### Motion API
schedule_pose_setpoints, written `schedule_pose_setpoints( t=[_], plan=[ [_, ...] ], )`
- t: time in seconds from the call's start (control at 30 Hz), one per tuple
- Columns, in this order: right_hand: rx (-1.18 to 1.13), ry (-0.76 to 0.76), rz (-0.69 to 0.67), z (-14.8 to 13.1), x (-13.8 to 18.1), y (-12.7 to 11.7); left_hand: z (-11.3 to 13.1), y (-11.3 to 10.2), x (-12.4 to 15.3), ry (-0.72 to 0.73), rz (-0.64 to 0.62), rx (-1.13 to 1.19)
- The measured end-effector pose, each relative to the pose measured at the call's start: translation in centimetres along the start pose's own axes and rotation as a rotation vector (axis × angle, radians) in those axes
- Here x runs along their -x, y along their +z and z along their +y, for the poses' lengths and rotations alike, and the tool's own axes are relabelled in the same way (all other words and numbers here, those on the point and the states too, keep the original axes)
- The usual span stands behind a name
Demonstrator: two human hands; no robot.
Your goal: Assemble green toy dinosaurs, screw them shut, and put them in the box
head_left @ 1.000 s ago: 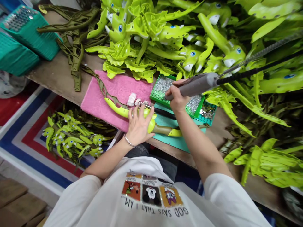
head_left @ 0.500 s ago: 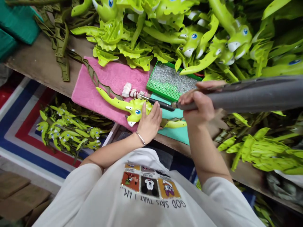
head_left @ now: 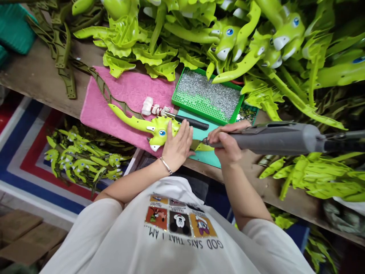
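My left hand (head_left: 179,144) lies flat, fingers stretched, over the body of a lime-green toy bow (head_left: 160,133) with a horned dinosaur head, pressing it against the mats. Its curved limb points left; the part under my palm is hidden. My right hand (head_left: 229,146) is closed round a grey electric screwdriver (head_left: 273,137), held nearly level. The tip is at the toy's right limb (head_left: 204,147), but whether it touches a screw cannot be made out. A black-handled tool (head_left: 194,121) with a metal shaft and white wrapping (head_left: 148,106) lies just beyond my left hand.
A green perforated tray (head_left: 199,107) of small silver screws stands behind the pink cloth (head_left: 128,91) and teal mat (head_left: 201,133). Lime-green toy parts (head_left: 125,30) are heaped along the back. Dark olive strips (head_left: 65,57) lie left, and a bin of toys (head_left: 82,156) sits below the table edge.
The screwdriver and my right hand have come toward me and slightly left, from beside the black handle to the toy's right limb. My left hand stays on the toy; the view has shifted slightly.
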State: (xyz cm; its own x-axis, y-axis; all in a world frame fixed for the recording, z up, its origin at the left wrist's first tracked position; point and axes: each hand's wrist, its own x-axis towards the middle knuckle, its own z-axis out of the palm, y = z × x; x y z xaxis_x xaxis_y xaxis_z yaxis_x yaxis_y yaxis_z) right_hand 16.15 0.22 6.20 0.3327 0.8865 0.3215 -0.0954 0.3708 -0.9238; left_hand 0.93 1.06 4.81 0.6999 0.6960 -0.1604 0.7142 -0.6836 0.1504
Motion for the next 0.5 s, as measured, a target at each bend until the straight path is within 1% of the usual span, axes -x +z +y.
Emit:
schedule_pose_setpoints(
  t=[0.17, 0.27, 0.33, 0.37, 0.4, 0.43, 0.47, 0.5],
  plan=[
    [0.0, 0.083, -0.284, 0.9, -0.9, -1.1, 0.1, 0.0, 0.1, 0.009, 0.02, 0.027],
    [0.049, 0.197, -0.405, 1.1, -2.0, -1.6, 0.0, 0.4, 0.3, 0.04, 0.046, 0.017],
    [0.073, 0.255, -0.51, 0.8, -3.1, -1.4, -0.4, 0.6, 0.6, 0.052, 0.083, 0.007],
    [0.051, 0.24, -0.548, 0.6, -3.7, -1.0, -0.8, 0.6, 0.8, 0.051, 0.1, 0.005],
    [0.007, 0.188, -0.55, 0.5, -4.3, -0.4, -1.2, 0.5, 1.0, 0.043, 0.114, 0.005],
    [-0.045, 0.109, -0.499, 0.4, -5.0, 0.3, -1.6, 0.3, 1.2, 0.028, 0.121, 0.006],
    [-0.09, 0.019, -0.395, 0.6, -5.7, 1.1, -2.0, 0.1, 1.3, 0.006, 0.121, 0.007],
    [-0.114, -0.062, -0.262, 1.0, -6.4, 1.9, -2.3, -0.1, 1.5, -0.015, 0.117, 0.007]
  ],
)
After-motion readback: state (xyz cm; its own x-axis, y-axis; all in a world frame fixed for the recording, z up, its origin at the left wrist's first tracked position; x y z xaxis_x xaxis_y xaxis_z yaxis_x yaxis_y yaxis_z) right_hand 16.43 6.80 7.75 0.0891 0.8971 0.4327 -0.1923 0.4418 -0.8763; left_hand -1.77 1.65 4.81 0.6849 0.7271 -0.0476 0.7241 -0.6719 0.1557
